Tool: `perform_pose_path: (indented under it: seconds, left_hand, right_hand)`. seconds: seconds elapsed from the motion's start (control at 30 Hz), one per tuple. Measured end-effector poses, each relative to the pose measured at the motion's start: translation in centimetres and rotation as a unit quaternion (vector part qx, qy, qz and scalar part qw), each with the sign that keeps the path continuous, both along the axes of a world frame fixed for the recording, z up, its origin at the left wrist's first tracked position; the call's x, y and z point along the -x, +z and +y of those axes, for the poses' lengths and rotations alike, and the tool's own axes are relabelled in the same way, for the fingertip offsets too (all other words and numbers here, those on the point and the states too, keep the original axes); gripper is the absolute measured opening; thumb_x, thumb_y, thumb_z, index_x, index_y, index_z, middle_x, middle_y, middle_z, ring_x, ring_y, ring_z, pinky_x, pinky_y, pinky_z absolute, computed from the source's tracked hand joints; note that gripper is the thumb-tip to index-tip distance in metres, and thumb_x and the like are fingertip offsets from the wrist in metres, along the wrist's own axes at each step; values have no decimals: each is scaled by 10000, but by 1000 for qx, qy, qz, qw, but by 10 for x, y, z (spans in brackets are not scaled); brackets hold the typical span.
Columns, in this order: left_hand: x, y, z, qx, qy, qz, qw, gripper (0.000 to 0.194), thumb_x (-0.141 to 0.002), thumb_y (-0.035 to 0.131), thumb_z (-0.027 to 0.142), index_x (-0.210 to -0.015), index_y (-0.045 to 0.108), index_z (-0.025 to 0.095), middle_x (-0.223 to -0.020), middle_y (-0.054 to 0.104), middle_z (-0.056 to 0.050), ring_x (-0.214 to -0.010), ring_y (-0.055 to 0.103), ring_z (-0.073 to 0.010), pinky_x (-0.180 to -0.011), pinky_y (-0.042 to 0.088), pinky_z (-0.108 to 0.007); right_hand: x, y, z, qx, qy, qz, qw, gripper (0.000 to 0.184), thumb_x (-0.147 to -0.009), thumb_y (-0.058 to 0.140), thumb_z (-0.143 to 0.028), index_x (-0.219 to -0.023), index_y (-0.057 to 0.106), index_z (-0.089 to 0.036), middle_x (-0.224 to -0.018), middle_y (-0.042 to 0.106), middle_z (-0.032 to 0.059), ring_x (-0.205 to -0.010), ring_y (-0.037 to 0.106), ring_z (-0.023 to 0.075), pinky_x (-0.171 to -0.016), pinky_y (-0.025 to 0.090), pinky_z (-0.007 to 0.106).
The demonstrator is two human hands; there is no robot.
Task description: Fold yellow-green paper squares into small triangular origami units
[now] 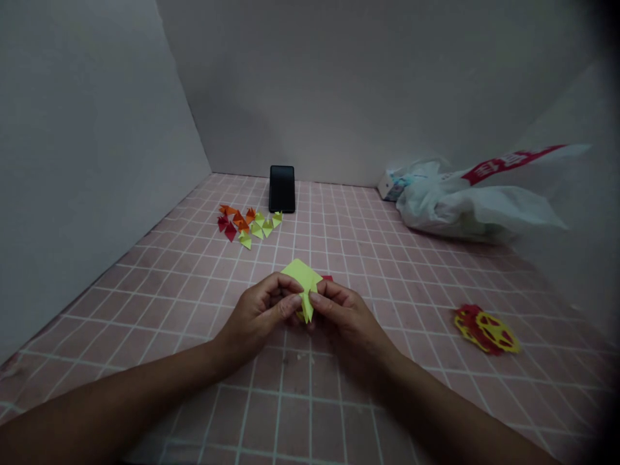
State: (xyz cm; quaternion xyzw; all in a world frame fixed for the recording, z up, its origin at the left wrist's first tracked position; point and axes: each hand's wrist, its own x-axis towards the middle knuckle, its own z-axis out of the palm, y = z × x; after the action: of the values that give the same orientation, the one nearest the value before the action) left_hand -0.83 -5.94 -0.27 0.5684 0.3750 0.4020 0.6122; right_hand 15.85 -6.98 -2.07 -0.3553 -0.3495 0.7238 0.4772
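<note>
Both of my hands meet around a yellow piece of origami paper (297, 272), partly folded, with a broad flat flap at the far side and narrow pointed folds toward me. My left hand (261, 311) pinches its left side between thumb and fingers. On the other side my right hand (346, 315) grips it the same way, the thumb pressed near the narrow folds. A bit of red paper (328, 278) shows just behind my right fingers; most of it is hidden.
Several small folded paper pieces in red, orange and yellow (258, 226) lie at the back left. A black phone (281, 188) leans near the back wall. At right are a white plastic bag (450, 206), a box (389, 185) and red and yellow paper cutouts (496, 332).
</note>
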Motion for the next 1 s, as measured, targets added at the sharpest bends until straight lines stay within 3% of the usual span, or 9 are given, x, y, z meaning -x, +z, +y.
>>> perform_pose_path:
  seconds: [0.2,0.37,0.57,0.87,1.0]
  left_hand:
    - [-1,-4,-5,-70,10,55,996,59,-837,638,191,-883,617,161,-786,683,-11,-705,651,-120,-667,531,-233]
    - [-2,-6,-6,-102,10,77,992,80,-835,635,155,-913,624,169,-815,710,-10,-734,678,-125,-697,541,-231]
    - [-2,-4,-6,-156,47,118,979,39,-820,642,131,-851,635,153,-806,673,-11,-704,660,-111,-651,531,-210]
    - [1,-7,-5,-329,69,184,923,45,-846,630,150,-890,620,147,-830,647,-44,-749,631,-145,-674,518,-265]
    - [2,-6,-5,-344,82,208,912,46,-860,601,115,-854,608,160,-787,660,-25,-723,633,-132,-660,494,-245]
  right_hand:
    - [3,4,0,42,-53,63,996,208,-767,747,-263,-722,571,-162,-631,611,-26,-489,485,52,-520,377,173]
    - [5,5,0,34,-71,58,995,207,-771,748,-273,-745,569,-171,-546,601,-33,-482,515,72,-536,417,182]
    - [8,5,-4,33,-85,63,994,193,-724,783,-222,-752,599,-167,-610,643,-25,-493,551,74,-553,452,195]
    - [10,4,-7,61,-89,124,986,192,-699,805,-200,-704,615,-178,-682,641,-29,-560,547,71,-585,458,195]
    - [10,5,-8,67,-67,118,988,190,-717,800,-243,-775,627,-187,-688,627,-27,-596,552,84,-594,439,205]
